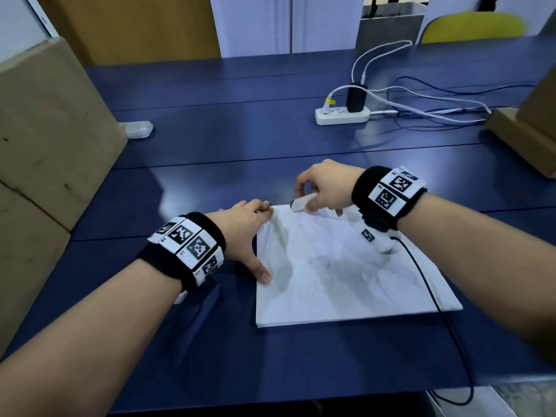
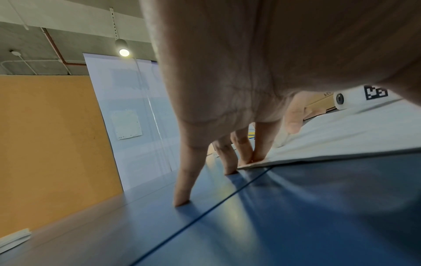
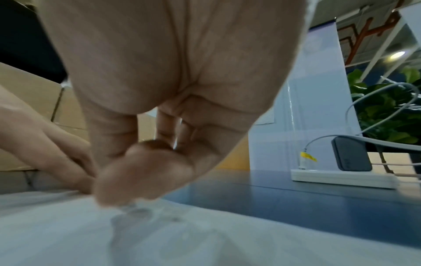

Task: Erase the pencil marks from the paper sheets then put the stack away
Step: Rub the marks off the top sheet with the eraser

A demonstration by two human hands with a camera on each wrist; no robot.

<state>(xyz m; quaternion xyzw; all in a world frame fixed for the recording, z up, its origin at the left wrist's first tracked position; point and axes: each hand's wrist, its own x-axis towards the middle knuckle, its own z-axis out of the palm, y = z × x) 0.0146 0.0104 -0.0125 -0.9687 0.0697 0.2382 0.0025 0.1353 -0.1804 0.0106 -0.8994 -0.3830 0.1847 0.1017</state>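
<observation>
A stack of white paper sheets [image 1: 346, 281] with faint pencil marks lies on the blue table [image 1: 210, 164]. My left hand [image 1: 249, 230] lies spread at the stack's left edge: the thumb and some fingertips press on the paper [image 2: 341, 136], the other fingers [image 2: 184, 180] stand on the table. My right hand [image 1: 322, 191] hovers at the far left corner of the top sheet and pinches a white eraser [image 1: 302, 203], whose tip touches the paper. In the right wrist view the curled fingers [image 3: 136, 172] hide the eraser above the sheet [image 3: 205, 243].
A white power strip [image 1: 342, 115] with a black charger and several cables sits at the back right. Cardboard boxes [image 1: 45, 130] stand along the left, another box [image 1: 529, 127] at the right. A small white device [image 1: 137, 129] lies back left. A black cable [image 1: 436, 302] crosses the paper's right side.
</observation>
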